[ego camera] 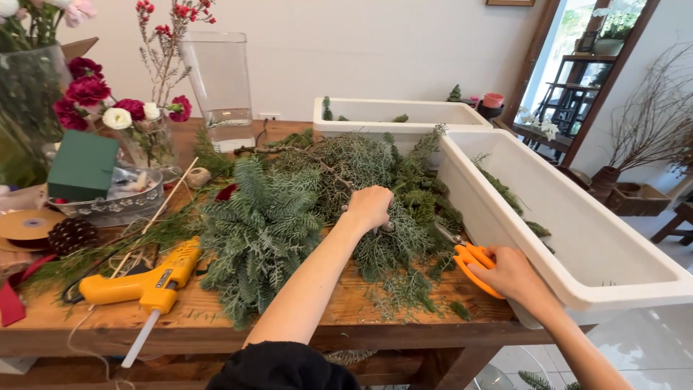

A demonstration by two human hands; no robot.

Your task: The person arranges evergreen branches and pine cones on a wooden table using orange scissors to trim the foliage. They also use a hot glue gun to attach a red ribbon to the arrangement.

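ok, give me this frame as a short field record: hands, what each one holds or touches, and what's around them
left hand: closed on a sprig in the evergreen cuttings, knuckles up
right hand: on the orange scissors; blades lie toward the greenery
surface: wooden table
right of the hands: long white trough, a few green sprigs inside; second white trough behind the pile
left of the hands: yellow glue gun, pine cone, ribbon spool, green foam block
back left: red and white flowers, clear glass vase with some water

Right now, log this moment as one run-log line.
left hand: gripping evergreen branches | right hand: on orange scissors | beside: white trough | surface: wooden table
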